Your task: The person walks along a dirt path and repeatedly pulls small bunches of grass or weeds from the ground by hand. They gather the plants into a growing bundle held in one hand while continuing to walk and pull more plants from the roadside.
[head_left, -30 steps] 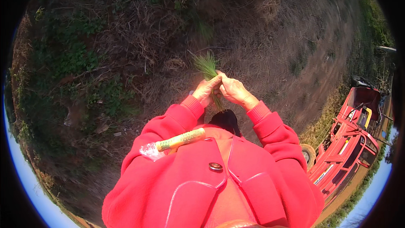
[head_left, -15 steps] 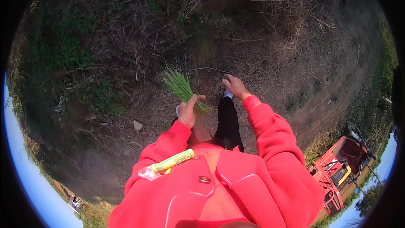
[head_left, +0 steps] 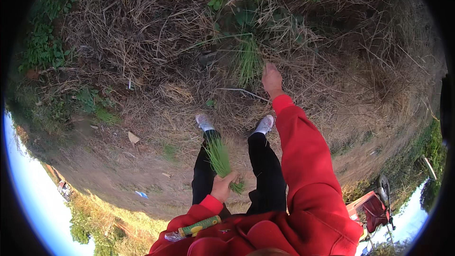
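My left hand [head_left: 222,187] is closed round a bunch of long green grass blades [head_left: 218,156], held low in front of my thighs with the tips pointing away from me. My right arm stretches forward. At its end my right hand [head_left: 272,81] is curled at the right side of a growing tuft of green grass [head_left: 247,61]. Its fingers face away and partly hide; whatever may be in them cannot be made out. A thin pale stick [head_left: 244,92] lies on the ground just nearer than the tuft.
Dry straw and dead stems [head_left: 161,33] cover the ground ahead. My shoes [head_left: 264,124] stand on bare, littered soil. A flat pale stone [head_left: 133,137] lies to the left. A green-yellow tube-like object [head_left: 199,226] lies against my red jacket. A red vehicle [head_left: 369,208] stands behind at right.
My right hand has moved forward from near my shoe to the grass tuft. My left hand, still holding the bunch, appears lower and closer to my body. The view has tilted forward.
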Tool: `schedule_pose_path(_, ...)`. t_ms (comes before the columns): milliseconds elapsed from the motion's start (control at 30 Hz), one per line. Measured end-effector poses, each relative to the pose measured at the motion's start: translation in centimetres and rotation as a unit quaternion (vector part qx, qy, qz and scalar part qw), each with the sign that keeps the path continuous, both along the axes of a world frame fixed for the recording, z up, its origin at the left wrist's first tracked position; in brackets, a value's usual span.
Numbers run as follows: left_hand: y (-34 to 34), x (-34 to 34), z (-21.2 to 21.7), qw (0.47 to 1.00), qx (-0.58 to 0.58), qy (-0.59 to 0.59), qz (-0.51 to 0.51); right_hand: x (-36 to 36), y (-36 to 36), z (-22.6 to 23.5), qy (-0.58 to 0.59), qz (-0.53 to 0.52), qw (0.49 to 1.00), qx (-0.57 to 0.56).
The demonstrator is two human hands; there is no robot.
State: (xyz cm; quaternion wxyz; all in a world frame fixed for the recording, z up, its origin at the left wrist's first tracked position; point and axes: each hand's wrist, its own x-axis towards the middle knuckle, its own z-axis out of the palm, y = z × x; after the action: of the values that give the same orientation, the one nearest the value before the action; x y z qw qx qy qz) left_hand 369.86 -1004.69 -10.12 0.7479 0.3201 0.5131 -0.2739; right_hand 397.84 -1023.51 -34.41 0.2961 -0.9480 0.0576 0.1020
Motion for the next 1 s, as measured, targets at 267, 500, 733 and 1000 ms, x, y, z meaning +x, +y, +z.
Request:
schedule_pose_path(267,1.5,-0.4,-6.9,0.996,-0.036,0.072,0.026,7.7,-1.6,-9.8,0.029,0.063,0.996,-0.052)
schedule_pose_path(500,2.1,0.7,-8.6,0.993,-0.076,0.085,0.031,10.7,1.2,-10.6,-0.091,0.197,0.933,-0.287)
schedule_pose_path(733,2.5,1.5,-9.2,0.995,-0.096,0.038,0.009,11.7,4.1,-11.2,-0.096,0.156,0.963,-0.198)
schedule_pose_path(1000,2.7,2.0,-9.5,0.992,-0.093,0.080,-0.017,11.4,4.2,-11.9,-0.271,0.183,0.937,-0.122)
